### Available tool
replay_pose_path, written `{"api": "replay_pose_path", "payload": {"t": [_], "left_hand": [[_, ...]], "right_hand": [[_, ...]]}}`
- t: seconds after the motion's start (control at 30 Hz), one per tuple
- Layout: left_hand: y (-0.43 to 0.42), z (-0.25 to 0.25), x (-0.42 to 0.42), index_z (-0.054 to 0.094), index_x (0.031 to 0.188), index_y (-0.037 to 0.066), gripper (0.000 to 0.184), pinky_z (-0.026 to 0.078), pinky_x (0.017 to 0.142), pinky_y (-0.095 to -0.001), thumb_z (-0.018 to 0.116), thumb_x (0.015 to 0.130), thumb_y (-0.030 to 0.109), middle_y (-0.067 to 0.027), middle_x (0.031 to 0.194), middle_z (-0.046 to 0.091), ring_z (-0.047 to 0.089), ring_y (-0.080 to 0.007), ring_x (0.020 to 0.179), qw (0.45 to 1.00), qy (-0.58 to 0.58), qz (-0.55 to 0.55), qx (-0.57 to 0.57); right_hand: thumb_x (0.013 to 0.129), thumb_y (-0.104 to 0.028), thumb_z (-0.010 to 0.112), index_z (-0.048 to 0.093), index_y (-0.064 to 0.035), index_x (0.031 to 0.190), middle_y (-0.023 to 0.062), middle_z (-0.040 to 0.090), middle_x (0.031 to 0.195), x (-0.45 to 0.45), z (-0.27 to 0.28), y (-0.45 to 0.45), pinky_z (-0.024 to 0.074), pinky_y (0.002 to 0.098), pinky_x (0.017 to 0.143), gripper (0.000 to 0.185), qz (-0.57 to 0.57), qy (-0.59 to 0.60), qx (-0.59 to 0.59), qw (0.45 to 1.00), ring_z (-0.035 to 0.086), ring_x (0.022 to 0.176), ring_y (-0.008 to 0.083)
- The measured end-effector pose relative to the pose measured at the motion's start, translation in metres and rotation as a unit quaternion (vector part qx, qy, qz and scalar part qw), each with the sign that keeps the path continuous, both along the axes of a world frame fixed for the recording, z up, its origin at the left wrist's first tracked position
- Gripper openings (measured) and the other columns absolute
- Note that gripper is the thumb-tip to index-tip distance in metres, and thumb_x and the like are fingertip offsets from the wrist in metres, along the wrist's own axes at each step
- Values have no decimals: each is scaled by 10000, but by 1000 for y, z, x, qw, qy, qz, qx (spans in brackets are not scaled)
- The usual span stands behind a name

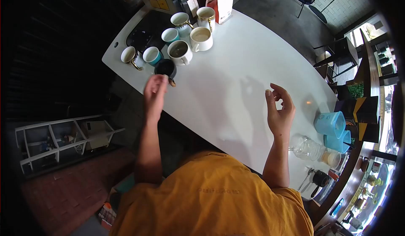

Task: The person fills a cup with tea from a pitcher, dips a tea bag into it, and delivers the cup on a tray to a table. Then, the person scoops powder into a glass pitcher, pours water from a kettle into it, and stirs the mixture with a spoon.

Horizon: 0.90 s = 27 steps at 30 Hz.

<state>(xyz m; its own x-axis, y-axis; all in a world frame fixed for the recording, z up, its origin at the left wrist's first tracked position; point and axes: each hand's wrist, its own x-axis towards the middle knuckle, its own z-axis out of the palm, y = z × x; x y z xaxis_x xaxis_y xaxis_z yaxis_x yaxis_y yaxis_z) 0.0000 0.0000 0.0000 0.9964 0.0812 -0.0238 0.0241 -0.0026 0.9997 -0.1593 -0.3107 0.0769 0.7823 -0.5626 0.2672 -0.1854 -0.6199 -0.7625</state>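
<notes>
My left hand (155, 95), slightly blurred, is beside a dark cup (165, 68) with a brown handle, its fingertips at the near rim and handle. I cannot tell whether they touch; the fingers look loosely bent, not wrapped round the cup. Around it stand a teal cup (152, 56), a white mug with dark contents (179, 53) and a white mug with a gold handle (132, 57). Over the right side of the table, my right hand (282, 113) is open and holds nothing, thumb and curved fingers apart.
More cups stand behind: another teal cup (170, 36), a cream-filled mug (201, 38) and gold-handled mugs (206, 17). Bags (223, 4) are at the back of the white table (236, 88). At right are blue containers (330, 124), a clear jar (306, 147) and a spoon (306, 178).
</notes>
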Motion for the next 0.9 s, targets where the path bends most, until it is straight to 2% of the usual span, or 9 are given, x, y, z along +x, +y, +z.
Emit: {"api": "replay_pose_path", "payload": {"t": [0.03, 0.07, 0.1, 0.17, 0.27, 0.43, 0.73, 0.8, 0.9], "left_hand": [[-5, -4, -4, 571, 1025, 81, 207, 331, 590, -186, 651, 920, 241, 49, 883, 544, 434, -29, 680, 1000, 7, -2, -7], [2, -22, 4, 563, 1014, 77, 232, 338, 599, -193, 649, 921, 271, 51, 867, 520, 425, -36, 686, 998, -15, 54, 1], [65, -8, 72, 555, 1003, 73, 259, 346, 607, -201, 648, 921, 300, 54, 850, 497, 416, -43, 691, 990, -80, 108, 45], [80, -27, 87, 553, 1064, 26, 342, 410, 854, -269, 620, 936, 336, -61, 971, 581, 531, -135, 926, 982, -11, 155, 108], [100, -55, 107, 553, 1113, 18, 409, 419, 874, -292, 601, 940, 385, -80, 1012, 593, 540, -158, 939, 979, 43, 110, 168], [102, -67, 121, 564, 1164, 19, 437, 448, 823, -300, 578, 952, 400, -67, 1114, 622, 550, -150, 928, 987, 89, 46, 123], [96, -82, 126, 597, 1103, 6, 406, 438, 753, -279, 558, 964, 386, -51, 999, 639, 551, -128, 860, 997, 46, 20, 59], [94, -80, 125, 592, 1067, 3, 352, 431, 735, -274, 608, 943, 332, -45, 907, 621, 531, -120, 811, 956, -82, 167, 226], [85, -60, 123, 587, 1015, 9, 313, 429, 719, -286, 671, 902, 288, -42, 874, 594, 503, -130, 783, 921, -167, 198, 290]], "right_hand": [[850, -167, 705, 682, -29, 1019, 41, 614, 764, -5, 2, -4, 460, 313, 703, 219, -10, 5, -2, 1000, 538, 736, 167], [847, -163, 707, 682, -27, 1016, 39, 613, 760, -11, 4, -8, 460, 313, 703, 218, -21, 11, -5, 1000, 536, 733, 161], [847, -163, 707, 682, -27, 1016, 39, 613, 760, 40, -8, 39, 460, 313, 703, 218, -25, -19, 29, 999, 536, 733, 161], [848, -162, 702, 681, -28, 1013, 32, 607, 758, 42, -8, 43, 452, 304, 693, 214, -38, 3, 22, 999, 533, 732, 152], [849, -169, 699, 682, -30, 1013, 25, 605, 765, 47, -11, 51, 442, 298, 686, 215, -51, 25, 16, 998, 533, 734, 143], [853, -186, 697, 682, -34, 1014, 20, 609, 776, 56, -11, 62, 437, 300, 684, 222, -73, 35, 19, 996, 536, 737, 135], [855, -196, 698, 682, -37, 1020, 17, 607, 778, 57, -8, 68, 443, 302, 682, 230, -95, 41, 16, 995, 532, 736, 134], [855, -196, 697, 682, -37, 1022, 17, 607, 778, 54, -9, 68, 444, 301, 683, 231, -97, 43, 19, 994, 532, 737, 135], [858, -195, 694, 681, -36, 1023, 20, 606, 777, 49, -10, 66, 446, 300, 681, 230, -105, 40, 12, 994, 532, 740, 138]]}}
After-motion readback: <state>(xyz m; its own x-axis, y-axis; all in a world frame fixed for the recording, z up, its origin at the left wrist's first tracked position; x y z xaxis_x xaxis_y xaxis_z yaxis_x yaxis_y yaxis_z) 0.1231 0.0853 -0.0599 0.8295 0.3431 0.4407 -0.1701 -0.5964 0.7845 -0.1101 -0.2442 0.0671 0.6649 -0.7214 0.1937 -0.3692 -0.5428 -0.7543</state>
